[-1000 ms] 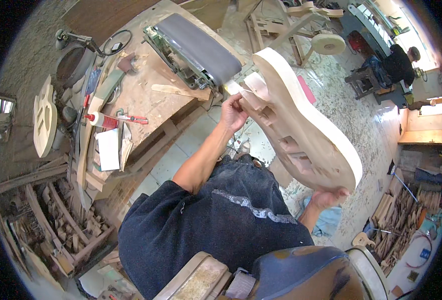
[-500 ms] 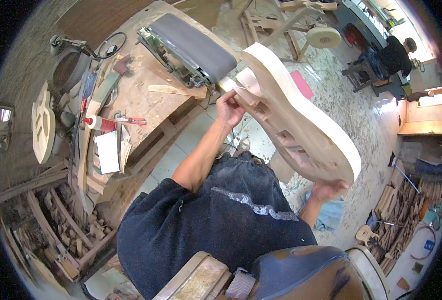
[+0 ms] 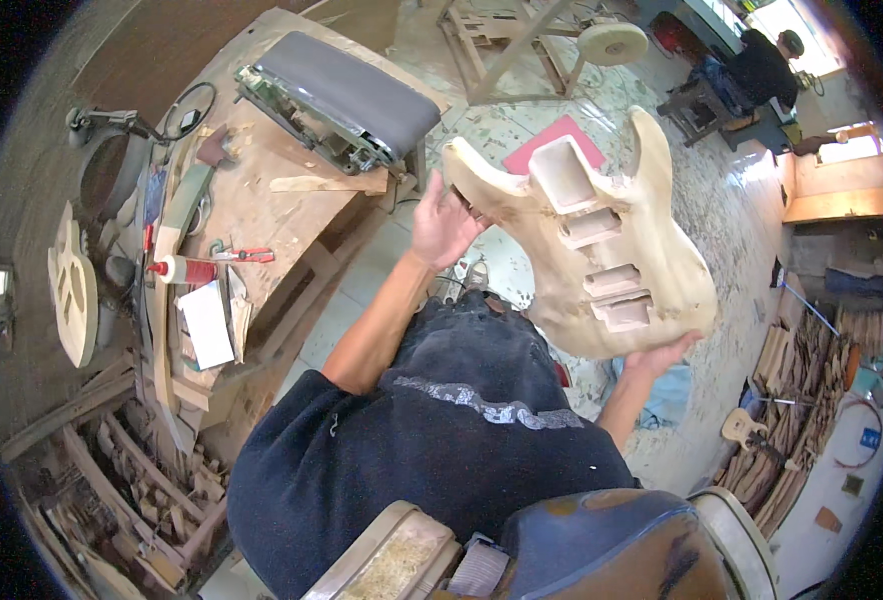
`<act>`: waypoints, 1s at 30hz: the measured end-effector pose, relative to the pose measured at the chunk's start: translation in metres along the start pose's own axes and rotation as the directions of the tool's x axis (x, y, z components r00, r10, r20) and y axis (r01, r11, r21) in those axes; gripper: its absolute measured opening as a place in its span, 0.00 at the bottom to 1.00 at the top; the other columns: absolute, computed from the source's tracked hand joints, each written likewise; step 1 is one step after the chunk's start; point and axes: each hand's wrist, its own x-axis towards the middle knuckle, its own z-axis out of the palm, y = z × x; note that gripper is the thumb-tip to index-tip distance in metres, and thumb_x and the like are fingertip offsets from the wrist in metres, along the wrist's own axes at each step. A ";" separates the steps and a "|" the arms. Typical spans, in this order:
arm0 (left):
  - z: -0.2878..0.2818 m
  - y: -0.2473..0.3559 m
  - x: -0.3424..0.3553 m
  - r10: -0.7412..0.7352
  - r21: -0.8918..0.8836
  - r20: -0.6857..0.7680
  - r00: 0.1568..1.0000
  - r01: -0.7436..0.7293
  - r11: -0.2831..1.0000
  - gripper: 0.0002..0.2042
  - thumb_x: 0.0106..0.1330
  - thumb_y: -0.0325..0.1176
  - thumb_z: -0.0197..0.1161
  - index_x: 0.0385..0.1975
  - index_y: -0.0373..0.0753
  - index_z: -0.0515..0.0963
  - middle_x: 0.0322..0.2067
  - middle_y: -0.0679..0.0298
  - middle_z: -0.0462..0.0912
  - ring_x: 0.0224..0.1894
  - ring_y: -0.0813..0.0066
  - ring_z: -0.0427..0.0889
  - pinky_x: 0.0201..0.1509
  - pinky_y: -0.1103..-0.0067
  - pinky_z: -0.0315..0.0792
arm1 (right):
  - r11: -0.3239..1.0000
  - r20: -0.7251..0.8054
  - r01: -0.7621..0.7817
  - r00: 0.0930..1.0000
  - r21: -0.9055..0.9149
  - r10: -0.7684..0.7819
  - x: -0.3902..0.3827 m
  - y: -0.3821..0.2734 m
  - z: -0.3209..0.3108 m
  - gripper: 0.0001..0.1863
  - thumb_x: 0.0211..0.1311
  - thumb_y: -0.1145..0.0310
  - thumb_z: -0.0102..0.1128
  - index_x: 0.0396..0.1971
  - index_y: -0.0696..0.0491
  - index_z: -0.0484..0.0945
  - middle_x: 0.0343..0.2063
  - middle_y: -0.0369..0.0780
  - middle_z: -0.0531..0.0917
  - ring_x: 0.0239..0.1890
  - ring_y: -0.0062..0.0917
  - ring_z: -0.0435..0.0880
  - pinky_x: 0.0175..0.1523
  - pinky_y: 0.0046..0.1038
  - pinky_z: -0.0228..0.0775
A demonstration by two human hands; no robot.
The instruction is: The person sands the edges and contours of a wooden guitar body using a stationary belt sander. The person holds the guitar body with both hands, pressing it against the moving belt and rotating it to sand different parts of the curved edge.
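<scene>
Between my hands is a pale wooden electric guitar body (image 3: 667, 250), its routed face turned up toward me. Two horns, a large neck-end cavity and several smaller pockets show on that face. My left hand (image 3: 442, 225) is at the left horn, thumb raised and fingertips passing behind the wood's edge. At the rounded lower end, my right hand (image 3: 667, 355) supports the body from below, its fingers partly hidden under it. The guitar body is in the air over the floor, in front of my dark apron (image 3: 462, 330).
On the wooden workbench (image 3: 307, 215) to the left stands a belt sander (image 3: 352, 95). A glue bottle (image 3: 187, 269) and red clamp (image 3: 242, 255) lie nearer. Another guitar body (image 3: 74, 290) is at far left. Wood strips (image 3: 797, 400) are stacked right. A person (image 3: 757, 70) sits at the back right.
The guitar body has rotated from nearly edge-on to face up, so its cavities now show fully. My left hand has opened its grip somewhat and shifted slightly left; my right hand stays at the lower end.
</scene>
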 end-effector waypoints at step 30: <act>0.054 0.060 -0.037 0.088 0.122 0.343 0.935 -0.137 0.983 0.11 0.74 0.39 0.54 0.39 0.37 0.76 0.37 0.58 0.78 0.44 0.64 0.80 0.66 0.55 0.68 | 0.915 0.159 -0.397 0.910 0.064 0.384 -0.047 0.026 -0.012 0.39 0.72 0.35 0.35 0.72 0.47 0.57 0.70 0.41 0.64 0.71 0.40 0.63 0.73 0.45 0.56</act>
